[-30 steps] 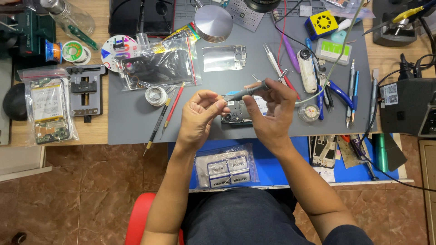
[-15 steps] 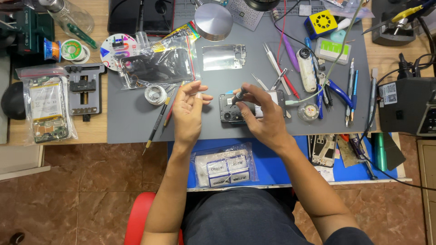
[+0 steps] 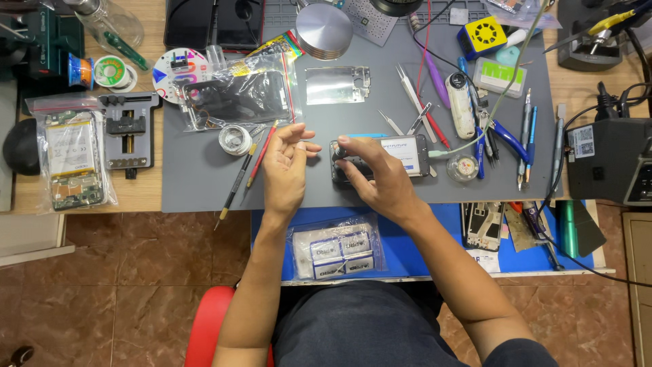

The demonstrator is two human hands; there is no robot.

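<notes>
Broadly, a grey work mat (image 3: 204,183) covers most of the wooden bench, and nearly everything lies on it. At the right edge of the bench sits a dark boxy station (image 3: 608,163) with cables running off it. Below the mat's near edge lies a blue mat (image 3: 435,238), and on it rests a clear bag of small boxed parts (image 3: 337,247), just in front of the person's lap.

On the grey mat's upper left, a large clear plastic bag (image 3: 238,98) holds a dark flat panel. A round metal disc (image 3: 324,30) sits above a shiny rectangular metal plate (image 3: 336,85).

The opened phone (image 3: 397,155) lies flat near the mat's centre, its long side running left to right. The right hand (image 3: 377,177) rests on its left end, fingers curled down over the camera corner with the thumb pressing on the top edge; it is touching and steadying the phone rather than lifting it.

The left hand (image 3: 285,166) hovers just left of the phone, palm turned up, fingers loosely curled. Whether anything small sits between its fingertips I cannot tell.

Just left of that hand lie a red-handled tool (image 3: 261,155) and a thin brush (image 3: 238,182), both slanting. Several tweezers (image 3: 414,102) lie above the phone.
</notes>
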